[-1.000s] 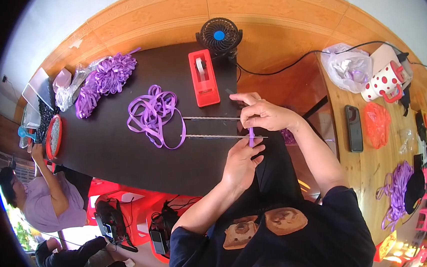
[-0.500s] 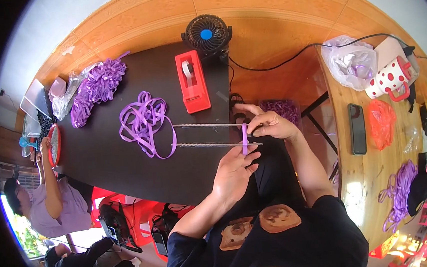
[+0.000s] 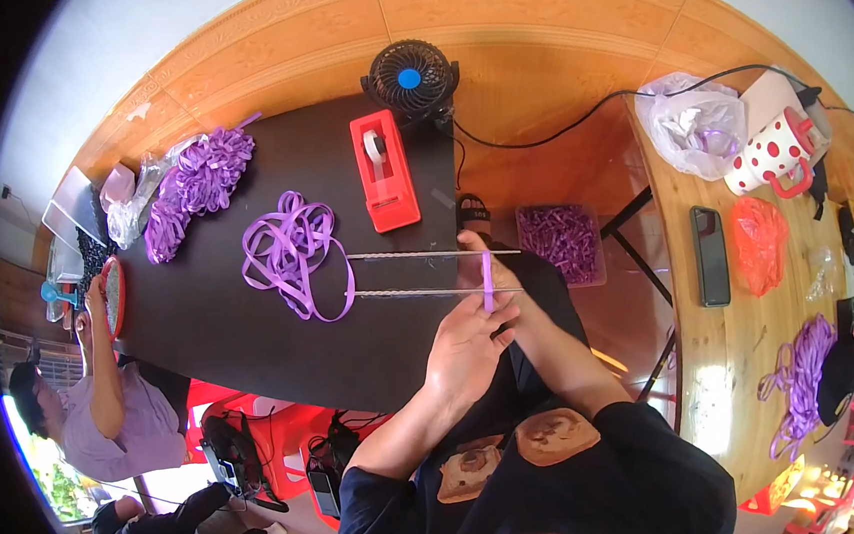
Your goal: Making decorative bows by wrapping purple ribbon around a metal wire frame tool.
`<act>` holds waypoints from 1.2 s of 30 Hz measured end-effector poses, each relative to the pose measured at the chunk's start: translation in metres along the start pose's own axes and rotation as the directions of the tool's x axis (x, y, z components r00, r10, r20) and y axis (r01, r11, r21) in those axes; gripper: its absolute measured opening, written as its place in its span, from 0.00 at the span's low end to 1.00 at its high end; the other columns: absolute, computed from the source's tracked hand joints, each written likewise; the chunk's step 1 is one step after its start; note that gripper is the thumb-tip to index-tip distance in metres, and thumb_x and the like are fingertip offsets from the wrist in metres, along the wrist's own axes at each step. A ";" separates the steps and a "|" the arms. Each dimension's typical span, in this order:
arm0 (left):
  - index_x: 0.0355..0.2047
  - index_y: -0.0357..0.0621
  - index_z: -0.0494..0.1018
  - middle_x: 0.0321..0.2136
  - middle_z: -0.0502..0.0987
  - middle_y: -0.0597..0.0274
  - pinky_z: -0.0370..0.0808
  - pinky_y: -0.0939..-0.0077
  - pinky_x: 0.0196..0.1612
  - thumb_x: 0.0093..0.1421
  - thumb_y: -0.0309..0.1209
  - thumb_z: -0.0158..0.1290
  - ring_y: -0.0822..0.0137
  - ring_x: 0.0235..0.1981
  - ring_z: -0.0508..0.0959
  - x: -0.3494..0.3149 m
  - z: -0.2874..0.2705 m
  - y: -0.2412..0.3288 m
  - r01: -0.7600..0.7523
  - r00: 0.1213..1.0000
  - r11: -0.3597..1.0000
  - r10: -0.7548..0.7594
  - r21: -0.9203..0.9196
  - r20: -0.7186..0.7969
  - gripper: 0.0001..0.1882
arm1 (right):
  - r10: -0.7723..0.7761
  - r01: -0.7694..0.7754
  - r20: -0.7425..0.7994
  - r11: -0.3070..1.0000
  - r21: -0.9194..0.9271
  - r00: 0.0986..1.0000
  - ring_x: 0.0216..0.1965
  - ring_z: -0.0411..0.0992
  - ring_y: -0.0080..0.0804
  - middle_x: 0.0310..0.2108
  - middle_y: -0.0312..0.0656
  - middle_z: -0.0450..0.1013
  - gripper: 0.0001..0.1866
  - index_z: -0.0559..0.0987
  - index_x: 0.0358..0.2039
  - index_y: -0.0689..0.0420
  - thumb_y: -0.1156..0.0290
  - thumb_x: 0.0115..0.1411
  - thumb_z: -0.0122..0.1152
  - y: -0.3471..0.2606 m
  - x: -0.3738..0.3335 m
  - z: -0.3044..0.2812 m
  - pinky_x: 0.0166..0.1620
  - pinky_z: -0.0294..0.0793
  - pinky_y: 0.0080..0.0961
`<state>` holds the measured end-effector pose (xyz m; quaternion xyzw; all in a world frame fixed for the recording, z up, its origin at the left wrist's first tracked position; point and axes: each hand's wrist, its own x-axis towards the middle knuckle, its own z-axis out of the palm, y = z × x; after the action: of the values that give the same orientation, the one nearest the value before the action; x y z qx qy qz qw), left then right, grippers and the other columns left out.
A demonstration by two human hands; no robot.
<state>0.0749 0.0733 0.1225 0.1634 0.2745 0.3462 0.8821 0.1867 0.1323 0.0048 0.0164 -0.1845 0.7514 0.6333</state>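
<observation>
Two thin metal rods [image 3: 414, 293] stick out side by side over the dark table's right edge, their left parts twisted. A purple ribbon [image 3: 487, 272] bridges them near their right ends. My left hand [image 3: 464, 349] is at the nearer rod, its fingertips pinching the lower end of the ribbon. My right hand [image 3: 493, 277] is at the rods beside the ribbon, apparently reaching beneath them; its fingers are partly hidden. A loose tangle of purple ribbon [image 3: 290, 253] lies on the table by the rods' left ends.
A red tape dispenser [image 3: 385, 170] and a black fan [image 3: 410, 80] stand farther back. Purple ribbon loops [image 3: 209, 174] are heaped at the far left. A box of purple pieces [image 3: 560, 241] sits below, right. The wooden table [image 3: 699, 346] holds a phone [image 3: 710, 255]. A co-worker [image 3: 116, 392] sits left.
My right hand has left its place above the rods' right ends and moved left and down, to beneath them. My left hand and the ribbon stay nearly where they were.
</observation>
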 end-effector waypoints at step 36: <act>0.44 0.33 0.74 0.37 0.78 0.56 0.74 0.77 0.40 0.59 0.23 0.49 0.71 0.34 0.77 -0.067 0.007 0.023 -0.252 0.957 0.792 0.118 0.557 0.266 0.12 | -0.216 -0.070 -0.465 0.849 -0.524 0.859 0.32 0.77 0.42 0.26 0.47 0.76 0.14 0.75 0.46 0.58 0.78 0.59 0.50 -0.109 -0.055 0.047 0.36 0.75 0.33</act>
<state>0.0263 0.0419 0.1639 0.4896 0.2522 0.3101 0.7750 0.2925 0.0802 0.0628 -0.3473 -0.2079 0.6243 0.6682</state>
